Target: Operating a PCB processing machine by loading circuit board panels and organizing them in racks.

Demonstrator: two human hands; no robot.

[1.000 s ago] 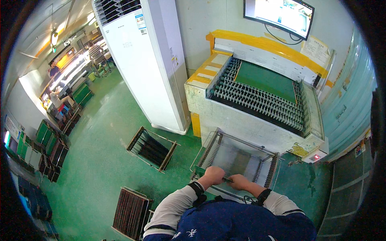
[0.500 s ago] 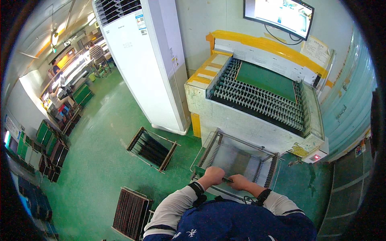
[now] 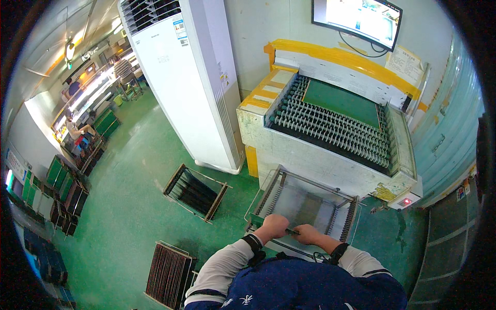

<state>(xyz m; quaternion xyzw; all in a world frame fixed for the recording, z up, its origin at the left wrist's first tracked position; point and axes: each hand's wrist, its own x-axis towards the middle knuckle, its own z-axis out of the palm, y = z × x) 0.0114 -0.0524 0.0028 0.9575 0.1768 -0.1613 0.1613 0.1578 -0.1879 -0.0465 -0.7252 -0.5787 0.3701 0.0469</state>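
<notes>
My left hand [image 3: 275, 227] and my right hand [image 3: 308, 234] are close together, both closed, above the near side of a metal rack [image 3: 282, 182] with slotted sides. Between them a small dark piece [image 3: 292, 232] shows; its kind is hard to make out, and my fingers hide most of it. A narrow green edge [image 3: 256, 219] sticks out just left of my left hand, and I cannot tell whether it joins the dark piece. Beyond the rack, a flat green board [image 3: 342, 103] lies on the rollers [image 3: 325, 126] of a machine.
Two more racks stand on the green floor [image 3: 126, 191]: one with dark panels [image 3: 192, 192], another tightly slotted [image 3: 168, 276]. A tall white air conditioner [image 3: 178, 88] rises left of the machine. A screen [image 3: 356, 20] hangs above. People [image 3: 124, 70] sit at lit benches far left.
My hands and the board on the rollers look the same. Far left, a seated person has shifted posture, and another person behind the bench has moved slightly.
</notes>
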